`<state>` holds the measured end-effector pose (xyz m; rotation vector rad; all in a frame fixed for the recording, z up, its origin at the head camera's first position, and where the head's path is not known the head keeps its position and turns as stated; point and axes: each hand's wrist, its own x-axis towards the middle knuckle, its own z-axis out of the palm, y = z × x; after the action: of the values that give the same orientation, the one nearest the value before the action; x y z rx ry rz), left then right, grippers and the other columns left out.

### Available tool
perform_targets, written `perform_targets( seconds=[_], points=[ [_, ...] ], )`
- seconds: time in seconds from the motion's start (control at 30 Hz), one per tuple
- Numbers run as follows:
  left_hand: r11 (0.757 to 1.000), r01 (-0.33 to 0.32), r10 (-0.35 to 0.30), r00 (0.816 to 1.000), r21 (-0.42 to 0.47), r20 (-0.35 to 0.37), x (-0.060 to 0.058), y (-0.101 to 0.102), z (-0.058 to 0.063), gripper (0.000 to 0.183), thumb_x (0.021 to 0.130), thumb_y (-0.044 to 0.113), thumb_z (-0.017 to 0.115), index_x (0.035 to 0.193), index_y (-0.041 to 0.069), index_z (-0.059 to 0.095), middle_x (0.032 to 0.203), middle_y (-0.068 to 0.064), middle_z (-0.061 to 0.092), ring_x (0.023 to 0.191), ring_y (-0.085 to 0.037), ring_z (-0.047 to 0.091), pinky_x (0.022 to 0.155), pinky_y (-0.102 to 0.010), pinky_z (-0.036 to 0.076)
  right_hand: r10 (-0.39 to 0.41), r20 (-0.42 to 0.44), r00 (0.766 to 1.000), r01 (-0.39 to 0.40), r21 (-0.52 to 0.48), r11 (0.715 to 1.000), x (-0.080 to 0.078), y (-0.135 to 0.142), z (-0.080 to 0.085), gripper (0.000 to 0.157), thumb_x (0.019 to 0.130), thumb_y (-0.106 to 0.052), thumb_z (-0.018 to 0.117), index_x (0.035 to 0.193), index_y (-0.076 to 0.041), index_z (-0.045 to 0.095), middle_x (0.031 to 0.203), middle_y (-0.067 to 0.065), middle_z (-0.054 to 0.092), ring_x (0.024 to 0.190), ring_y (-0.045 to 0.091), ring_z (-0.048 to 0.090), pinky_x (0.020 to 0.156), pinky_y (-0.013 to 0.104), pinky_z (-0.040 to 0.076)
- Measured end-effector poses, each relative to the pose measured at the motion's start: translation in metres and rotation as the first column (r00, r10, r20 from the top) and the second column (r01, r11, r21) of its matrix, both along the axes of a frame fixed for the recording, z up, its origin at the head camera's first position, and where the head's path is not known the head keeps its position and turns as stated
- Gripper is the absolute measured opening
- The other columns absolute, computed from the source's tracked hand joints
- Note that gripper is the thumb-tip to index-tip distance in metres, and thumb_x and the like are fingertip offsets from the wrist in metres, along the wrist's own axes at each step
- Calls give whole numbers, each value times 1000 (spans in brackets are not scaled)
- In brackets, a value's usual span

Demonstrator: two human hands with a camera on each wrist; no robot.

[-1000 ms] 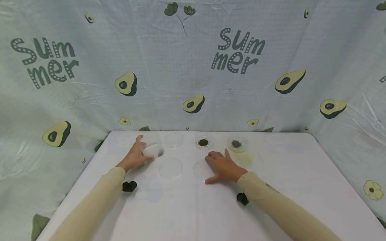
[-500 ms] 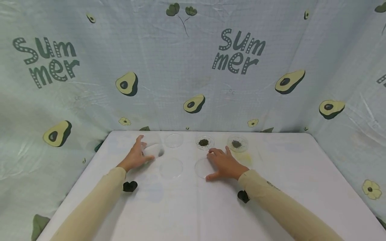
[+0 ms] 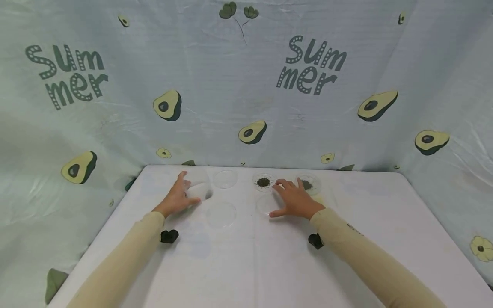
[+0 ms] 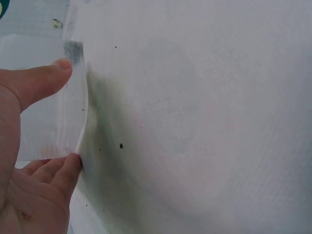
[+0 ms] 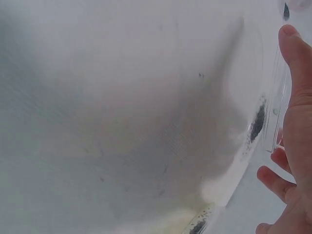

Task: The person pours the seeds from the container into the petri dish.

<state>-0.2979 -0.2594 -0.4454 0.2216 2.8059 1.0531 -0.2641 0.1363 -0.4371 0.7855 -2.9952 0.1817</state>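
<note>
One camera, up on my head, looks forward and down across the table (image 3: 239, 261) to the printed backdrop (image 3: 215, 81) at the far side, far enough off to take in both my sleeves (image 3: 119, 256). The camera on my left wrist sits close, looking sideways over the table past my left hand (image 3: 177, 198), with a bit of far backdrop in sight. It shares with the head view that hand and the clear container (image 4: 44, 119). My right wrist's camera, just as close and sideways, looks past my right hand (image 3: 295, 201); it and the head view share that hand, the clear dish (image 3: 265, 205) and two dishes of dark crumbs (image 3: 256, 186).
</note>
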Motion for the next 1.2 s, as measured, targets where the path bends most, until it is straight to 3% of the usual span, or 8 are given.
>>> perform_targets(
  seconds=[0.43, 0.77, 1.2],
  points=[
    [1000, -11, 10, 1000, 12, 19, -5, 0, -4, 110, 83, 28, 77, 153, 12, -7, 153, -27, 29, 132, -45, 41, 108, -59, 35, -49, 16, 999, 49, -25, 998, -23, 5, 7, 98, 70, -66, 74, 141, -5, 45, 143, 14, 44, 131, 35, 46, 110, 72, 17],
    [1000, -16, 16, 1000, -3, -2, 0, -1, 0, 107, 84, 25, 76, 152, 9, -3, 150, -28, 32, 125, -43, 46, 104, -58, 38, -51, 43, 998, 54, -72, 996, -27, 5, 7, 96, 71, -61, 76, 140, -2, 46, 143, 16, 45, 131, 37, 45, 109, 73, 16],
    [1000, -11, 11, 1000, -3, 6, 0, -1, -2, 108, 84, 27, 76, 153, 10, -6, 151, -28, 30, 130, -44, 43, 106, -58, 36, -80, 58, 995, 82, -44, 996, -32, -1, 1, 98, 71, -63, 75, 142, -3, 44, 144, 17, 44, 132, 37, 44, 110, 73, 15]
  ],
)
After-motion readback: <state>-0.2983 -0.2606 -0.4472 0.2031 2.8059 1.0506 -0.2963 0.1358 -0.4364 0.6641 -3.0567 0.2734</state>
